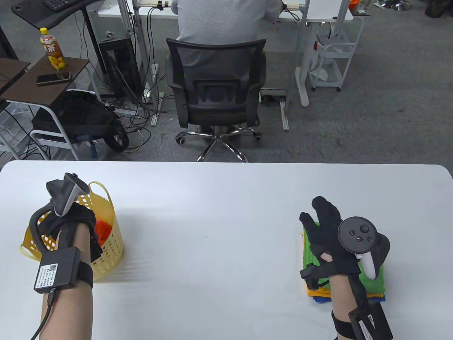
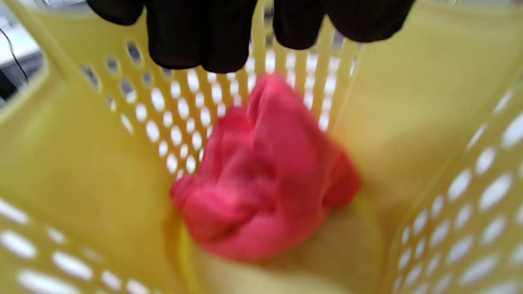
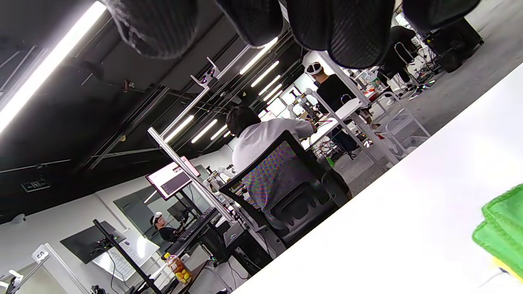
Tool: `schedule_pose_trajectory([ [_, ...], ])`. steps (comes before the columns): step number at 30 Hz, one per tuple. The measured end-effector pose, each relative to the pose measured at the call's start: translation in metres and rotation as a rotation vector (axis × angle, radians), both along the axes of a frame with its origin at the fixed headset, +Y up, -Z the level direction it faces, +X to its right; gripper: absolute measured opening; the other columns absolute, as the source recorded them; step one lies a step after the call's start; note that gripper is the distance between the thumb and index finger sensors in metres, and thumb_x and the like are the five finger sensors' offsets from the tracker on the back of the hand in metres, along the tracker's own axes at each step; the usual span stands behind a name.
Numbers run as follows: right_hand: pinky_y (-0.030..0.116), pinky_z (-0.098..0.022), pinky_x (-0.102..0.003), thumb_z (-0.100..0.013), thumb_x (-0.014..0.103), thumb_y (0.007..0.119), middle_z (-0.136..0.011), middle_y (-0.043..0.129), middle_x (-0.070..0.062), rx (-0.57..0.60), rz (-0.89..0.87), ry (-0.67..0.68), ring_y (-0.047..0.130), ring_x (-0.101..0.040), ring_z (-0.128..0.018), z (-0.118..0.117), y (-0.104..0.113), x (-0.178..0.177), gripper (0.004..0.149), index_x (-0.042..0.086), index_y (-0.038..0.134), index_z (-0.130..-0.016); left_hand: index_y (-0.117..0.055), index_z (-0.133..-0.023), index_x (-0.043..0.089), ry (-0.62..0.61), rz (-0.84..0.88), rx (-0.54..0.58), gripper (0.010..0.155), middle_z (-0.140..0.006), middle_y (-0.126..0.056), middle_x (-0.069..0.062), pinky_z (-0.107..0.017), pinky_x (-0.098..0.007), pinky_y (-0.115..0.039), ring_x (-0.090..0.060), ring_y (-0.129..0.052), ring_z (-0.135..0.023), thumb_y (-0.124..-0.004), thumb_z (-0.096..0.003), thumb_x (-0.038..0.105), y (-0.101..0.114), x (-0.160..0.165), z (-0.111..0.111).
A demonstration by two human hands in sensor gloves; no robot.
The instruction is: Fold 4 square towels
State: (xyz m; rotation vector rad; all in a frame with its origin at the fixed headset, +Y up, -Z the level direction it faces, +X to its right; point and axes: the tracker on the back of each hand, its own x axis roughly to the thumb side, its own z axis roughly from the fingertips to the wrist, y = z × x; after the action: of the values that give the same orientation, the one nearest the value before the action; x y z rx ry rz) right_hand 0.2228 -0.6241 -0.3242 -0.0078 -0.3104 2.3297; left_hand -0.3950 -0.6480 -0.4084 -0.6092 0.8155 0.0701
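A crumpled red towel [image 2: 265,175] lies at the bottom of the yellow perforated basket [image 1: 113,244] at the table's left; it also shows in the table view [image 1: 104,228]. My left hand [image 1: 65,212] reaches down into the basket, its fingers [image 2: 196,36] hanging apart just above the towel, holding nothing. A stack of folded towels, green [image 1: 311,253] on top with orange and blue beneath, sits at the right; the green edge shows in the right wrist view [image 3: 504,228]. My right hand [image 1: 324,226] is over the stack with fingers spread.
The white table [image 1: 212,230] stretches between basket and stack. Beyond its far edge a person sits in a black office chair [image 1: 216,95]. A side table with a bottle [image 1: 51,49] and phone stands at the far left.
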Motion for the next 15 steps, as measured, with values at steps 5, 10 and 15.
schedule_pose_trajectory([
  [5,0.055,-0.06,-0.074,-0.054,0.042,0.073,-0.108,0.059,-0.04,0.006,-0.012,0.023,0.071,-0.057,-0.088,-0.001,-0.002,-0.002,0.065,0.008,0.063,-0.108,-0.045,-0.115,0.048,-0.017,0.298,-0.174,0.066,-0.121,-0.055,-0.022,-0.083,-0.064,-0.049,-0.051,-0.063,-0.111,-0.066,-0.0531,0.059,-0.045,-0.007,-0.001],
  [10,0.054,-0.06,-0.075,-0.054,0.043,0.072,-0.108,0.057,-0.041,-0.008,-0.007,0.042,0.07,-0.057,-0.089,-0.004,-0.007,-0.006,0.068,0.004,0.06,-0.109,-0.048,-0.114,0.043,-0.037,0.258,-0.229,0.069,-0.125,-0.053,-0.001,-0.086,-0.057,-0.05,-0.033,-0.06,-0.117,-0.068,-0.0499,0.059,-0.057,-0.005,0.003],
  [15,0.053,-0.06,-0.075,-0.054,0.043,0.072,-0.109,0.055,-0.041,-0.012,-0.002,0.048,0.07,-0.057,-0.089,-0.004,-0.008,-0.007,0.071,0.002,0.057,-0.11,-0.063,-0.111,0.034,-0.084,0.304,-0.113,0.059,-0.122,-0.06,-0.005,-0.085,-0.055,-0.052,-0.032,-0.063,-0.115,-0.073,-0.0535,0.042,-0.04,-0.001,0.003],
])
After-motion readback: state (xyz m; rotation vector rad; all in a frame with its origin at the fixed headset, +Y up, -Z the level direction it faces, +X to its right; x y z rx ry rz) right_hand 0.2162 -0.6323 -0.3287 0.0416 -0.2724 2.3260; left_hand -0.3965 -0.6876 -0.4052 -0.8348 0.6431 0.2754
